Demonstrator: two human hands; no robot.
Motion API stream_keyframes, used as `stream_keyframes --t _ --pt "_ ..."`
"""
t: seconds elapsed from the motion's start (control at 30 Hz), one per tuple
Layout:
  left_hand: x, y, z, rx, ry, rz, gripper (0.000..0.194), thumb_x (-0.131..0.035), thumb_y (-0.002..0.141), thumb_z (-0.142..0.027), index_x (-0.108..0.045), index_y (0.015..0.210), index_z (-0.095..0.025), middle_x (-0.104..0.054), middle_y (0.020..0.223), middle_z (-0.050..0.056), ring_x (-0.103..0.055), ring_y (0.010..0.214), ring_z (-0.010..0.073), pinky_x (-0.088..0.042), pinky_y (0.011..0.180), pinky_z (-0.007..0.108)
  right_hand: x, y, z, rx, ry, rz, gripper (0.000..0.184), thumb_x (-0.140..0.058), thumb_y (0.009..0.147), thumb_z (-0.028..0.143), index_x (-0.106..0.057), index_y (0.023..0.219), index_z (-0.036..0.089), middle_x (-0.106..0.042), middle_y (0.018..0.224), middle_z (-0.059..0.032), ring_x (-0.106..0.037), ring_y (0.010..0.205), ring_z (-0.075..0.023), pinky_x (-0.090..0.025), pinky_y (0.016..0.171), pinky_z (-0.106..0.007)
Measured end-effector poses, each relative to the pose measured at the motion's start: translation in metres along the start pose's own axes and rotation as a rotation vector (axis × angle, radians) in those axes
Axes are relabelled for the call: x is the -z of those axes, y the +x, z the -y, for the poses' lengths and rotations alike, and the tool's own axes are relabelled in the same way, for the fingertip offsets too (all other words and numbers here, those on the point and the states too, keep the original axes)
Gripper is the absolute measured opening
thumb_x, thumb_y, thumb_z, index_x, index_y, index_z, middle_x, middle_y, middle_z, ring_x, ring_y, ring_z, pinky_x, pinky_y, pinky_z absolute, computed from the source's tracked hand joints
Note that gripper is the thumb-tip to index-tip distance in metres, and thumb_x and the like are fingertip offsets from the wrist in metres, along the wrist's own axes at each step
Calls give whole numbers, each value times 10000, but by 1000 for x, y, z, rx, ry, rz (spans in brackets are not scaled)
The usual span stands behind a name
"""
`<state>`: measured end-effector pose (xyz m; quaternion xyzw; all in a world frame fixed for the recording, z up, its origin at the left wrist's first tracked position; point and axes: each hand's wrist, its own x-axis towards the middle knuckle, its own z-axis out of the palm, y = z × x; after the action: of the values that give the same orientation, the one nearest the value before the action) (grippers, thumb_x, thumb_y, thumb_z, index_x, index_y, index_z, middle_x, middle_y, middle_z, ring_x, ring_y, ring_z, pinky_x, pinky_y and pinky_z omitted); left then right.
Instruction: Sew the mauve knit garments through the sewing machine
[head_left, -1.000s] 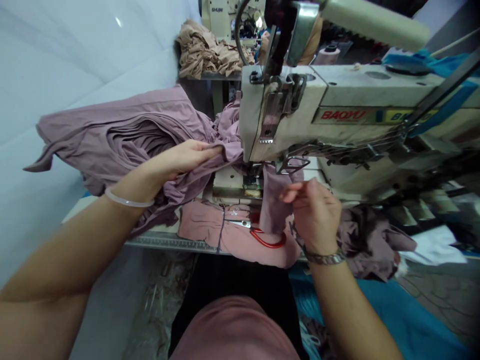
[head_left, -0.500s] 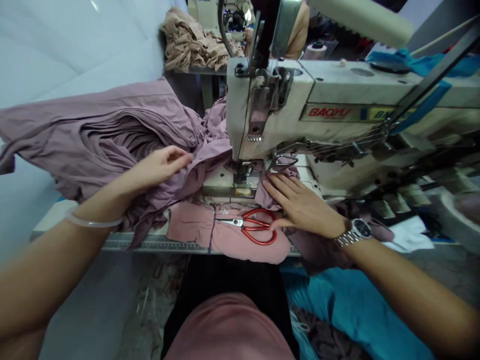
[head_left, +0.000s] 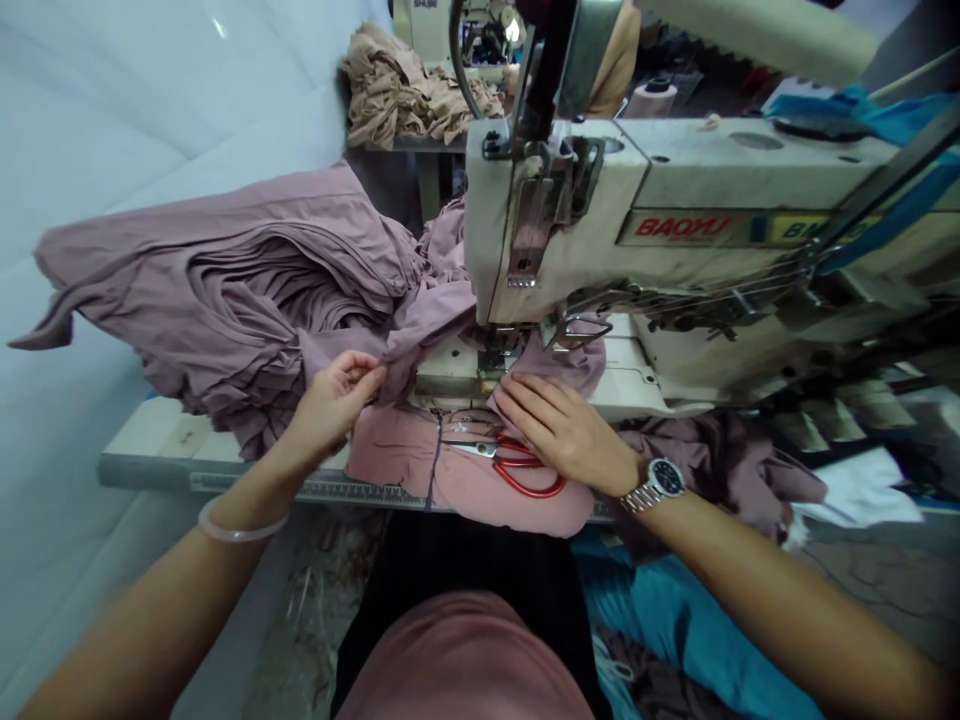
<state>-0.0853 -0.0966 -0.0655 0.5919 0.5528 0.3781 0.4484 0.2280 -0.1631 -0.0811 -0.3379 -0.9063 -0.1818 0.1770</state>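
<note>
Just beyond our right hand (head_left: 555, 425) stands the presser foot (head_left: 499, 362); that hand has slid nearer it, fingers together, flat on mauve fabric (head_left: 583, 374). Our left hand (head_left: 343, 397) has dropped, pinching the fabric too; both sides look steadied. Red-handled scissors (head_left: 523, 464) beside the right palm could snag; a folded pile (head_left: 225, 235) lies behind the left.

A single camera, worn on the person's head, gives the view. It looks forward and steeply down from above the pink top (head_left: 465, 665), which fills the bottom middle. The left hand (head_left: 337, 400) and right hand (head_left: 562, 425) show within arm's reach, around the middle. The sewing machine (head_left: 600, 250) stands close, large at upper right; a second machine (head_left: 424, 35) lies farther off, cut by the top edge.
</note>
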Motion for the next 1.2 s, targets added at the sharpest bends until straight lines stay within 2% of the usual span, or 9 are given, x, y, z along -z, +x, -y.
stream_keyframes --t 0.13,0.27,0.33,0.43,0.53,0.63,0.87,1.03,1.2 --pt "-7 1 -36 -170 -55 -74 315 -663 829 -456 -524 961 -206 -505 603 -70 -453 448 67 -341 427 159 -1 7 -2 -130 -140 88 561 -519 944 371 -437 1428 99 -502 1388 -208 -456 1261 -356 -453 973 -524" --pt "-43 0 -51 -634 289 372 421 -700 829 -448 -544 1116 -182 -679 932 40 -662 821 162 -523 707 252 1 4 -4 -135 -168 71 465 -532 934 266 -517 1343 47 -538 1341 -202 -477 1196 -323 -457 943 -469" --pt "-59 2 -43 -913 585 466 520 -703 842 -413 -514 1257 -164 -646 1169 111 -621 1070 232 -504 880 336 3 -2 -7 -88 -142 65 343 -540 922 215 -609 1202 28 -533 1345 -204 -469 1192 -305 -451 952 -442" --pt "-67 9 -25 -1176 976 271 412 -584 936 -243 -493 1333 -179 -635 1162 115 -604 1047 233 -476 841 353 7 -11 -12 -90 -127 93 324 -529 920 162 -601 1219 59 -530 1366 -167 -476 1158 -265 -462 918 -395" --pt "-64 13 -16 -1307 1084 137 344 -480 965 -133 -534 1298 -201 -647 975 66 -599 829 179 -443 702 305 10 -14 -15 -124 -158 92 458 -543 921 184 -495 1368 93 -566 1331 -135 -512 1042 -238 -476 809 -371" --pt "-61 10 -17 -1355 1071 82 301 -476 963 -132 -567 1248 -161 -646 968 77 -589 829 185 -444 717 323 8 -9 -8 -141 -162 37 417 -562 912 197 -543 1308 69 -603 1275 -140 -530 1028 -240 -479 801 -377" --pt "-63 -2 -26 -1270 1058 83 204 -457 972 -142 -631 1079 -140 -678 1054 78 -615 975 191 -454 943 388 5 5 14 -339 106 -79 435 -520 916 154 -512 1338 49 -589 1265 -155 -497 1167 -241 -450 1032 -412" --pt "-67 -4 -28 -1311 1034 147 267 -434 979 -149 -594 1187 -103 -662 1138 135 -615 1053 235 -502 905 400 5 4 15 -325 -33 18 451 -529 907 185 -522 1339 55 -561 1324 -150 -465 1169 -288 -466 959 -453" --pt "-71 3 -22 -1317 820 150 237 -394 984 -134 -623 936 -101 -707 995 98 -663 974 179 -538 887 298 6 3 19 -364 -82 23 464 -535 910 205 -519 1356 78 -569 1313 -137 -468 1085 -284 -467 892 -439"
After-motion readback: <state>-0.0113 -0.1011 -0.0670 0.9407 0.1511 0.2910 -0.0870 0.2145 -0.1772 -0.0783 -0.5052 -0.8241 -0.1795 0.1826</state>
